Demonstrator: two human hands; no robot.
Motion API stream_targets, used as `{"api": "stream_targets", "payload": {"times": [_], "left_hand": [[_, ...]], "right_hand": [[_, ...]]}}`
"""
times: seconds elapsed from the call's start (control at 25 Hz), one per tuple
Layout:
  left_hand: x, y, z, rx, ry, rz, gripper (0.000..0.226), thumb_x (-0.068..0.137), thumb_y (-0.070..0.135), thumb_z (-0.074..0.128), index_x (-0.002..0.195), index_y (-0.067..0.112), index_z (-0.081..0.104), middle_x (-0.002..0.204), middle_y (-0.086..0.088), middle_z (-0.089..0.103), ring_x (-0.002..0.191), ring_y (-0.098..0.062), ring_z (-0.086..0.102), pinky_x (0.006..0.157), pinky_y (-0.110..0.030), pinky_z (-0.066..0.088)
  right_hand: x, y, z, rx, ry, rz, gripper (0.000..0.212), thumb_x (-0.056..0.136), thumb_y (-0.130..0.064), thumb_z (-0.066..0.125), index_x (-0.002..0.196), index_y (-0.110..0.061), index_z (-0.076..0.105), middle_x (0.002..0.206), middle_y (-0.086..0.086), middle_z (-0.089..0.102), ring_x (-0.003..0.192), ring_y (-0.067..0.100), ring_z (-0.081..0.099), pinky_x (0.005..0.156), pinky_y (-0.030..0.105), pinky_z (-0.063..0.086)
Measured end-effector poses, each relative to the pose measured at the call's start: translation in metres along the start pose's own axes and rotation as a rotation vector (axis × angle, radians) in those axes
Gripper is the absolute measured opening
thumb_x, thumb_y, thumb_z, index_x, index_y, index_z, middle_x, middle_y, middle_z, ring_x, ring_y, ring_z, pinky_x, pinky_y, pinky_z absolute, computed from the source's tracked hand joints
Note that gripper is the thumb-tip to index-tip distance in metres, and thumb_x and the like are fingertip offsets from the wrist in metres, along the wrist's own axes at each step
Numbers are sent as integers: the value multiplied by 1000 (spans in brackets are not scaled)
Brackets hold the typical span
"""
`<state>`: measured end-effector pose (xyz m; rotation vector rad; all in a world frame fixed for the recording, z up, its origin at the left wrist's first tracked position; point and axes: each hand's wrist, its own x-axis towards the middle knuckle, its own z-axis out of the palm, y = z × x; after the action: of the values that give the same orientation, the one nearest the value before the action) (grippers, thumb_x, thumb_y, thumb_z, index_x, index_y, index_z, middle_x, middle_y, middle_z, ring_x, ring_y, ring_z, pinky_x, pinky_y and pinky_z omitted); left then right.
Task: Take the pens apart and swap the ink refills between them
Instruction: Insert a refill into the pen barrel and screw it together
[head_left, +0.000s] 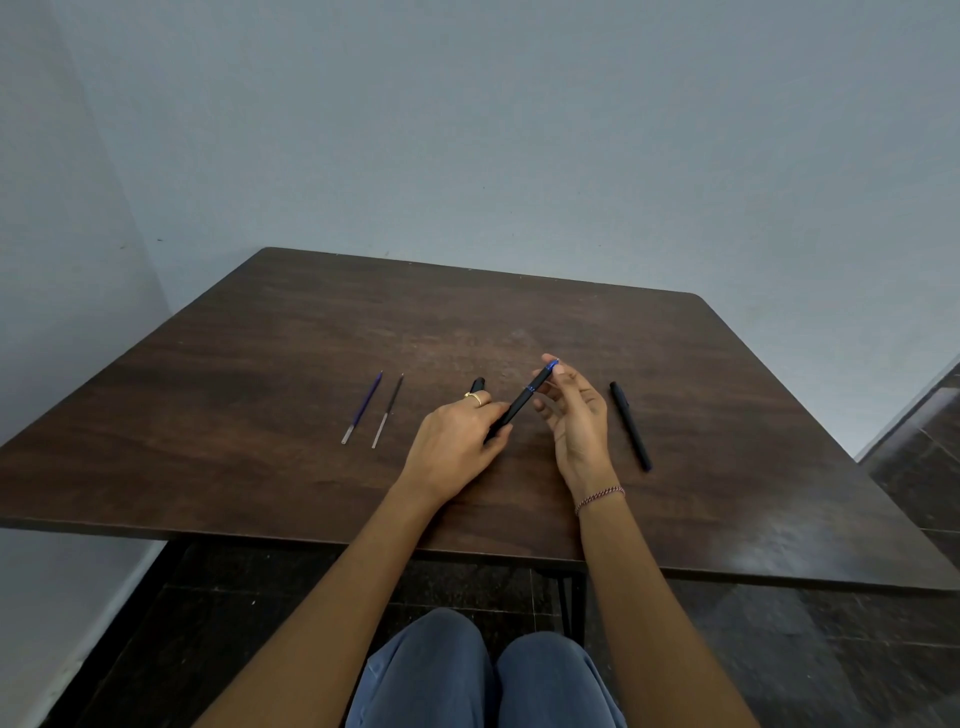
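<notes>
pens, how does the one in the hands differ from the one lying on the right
The held pen shows a blue band and blue end; the right pen looks all black. The held pen is gripped by the left hand and pinched at its far end by the right hand, tilted above the table; the right pen lies flat, untouched. Both are slim and dark-barrelled.

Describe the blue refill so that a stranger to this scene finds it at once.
On the dark wooden table, look left of the left hand, which grips a pen: two thin refills lie side by side. The blue refill is the leftmost, its shaft blue where the black refill beside it is dark.
</notes>
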<state>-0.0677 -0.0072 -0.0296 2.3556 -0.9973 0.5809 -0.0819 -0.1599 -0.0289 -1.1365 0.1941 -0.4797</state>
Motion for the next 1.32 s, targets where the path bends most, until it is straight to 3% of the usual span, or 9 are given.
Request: {"api": "stream_targets", "payload": {"times": [0.16,0.28,0.56,1.0,1.32], "left_hand": [[0,0,0,2,0,3,25,90,25,59,112,14,65,93,-1,62,78,-17,62,64,-36,54],[0,-1,1,0,6,9,26,89,24,60,112,13,65,93,-1,63,77,-16,63,64,-35,54],[-1,-1,1,-12,18,10,25,88,23,61,111,13,66,91,-2,63,77,-17,63,64,-35,54],[-1,-1,1,-13,17,11,26,89,22,61,113,13,65,93,-2,63,78,-17,63,65,-33,54],[-1,-1,0,-8,23,6,28,90,24,60,115,13,64,95,-1,64,79,-16,63,67,-31,53]], "right_hand": [[-2,-2,2,9,-1,-17,9,93,-18,58,92,-19,67,86,-2,68,85,11,63,69,21,51],[-2,-2,1,12,10,12,17,95,-22,54,96,-21,71,92,-2,69,86,9,65,71,22,52],[-1,-1,1,32,-4,-1,11,93,-16,57,92,-18,67,87,-1,68,85,11,62,71,24,50],[0,0,-2,53,-68,-40,25,90,-1,57,104,-19,64,88,-1,69,82,8,67,70,23,54],[1,1,-1,67,-69,-14,19,88,-8,62,103,-19,67,86,-4,66,80,7,64,70,23,54]]}}
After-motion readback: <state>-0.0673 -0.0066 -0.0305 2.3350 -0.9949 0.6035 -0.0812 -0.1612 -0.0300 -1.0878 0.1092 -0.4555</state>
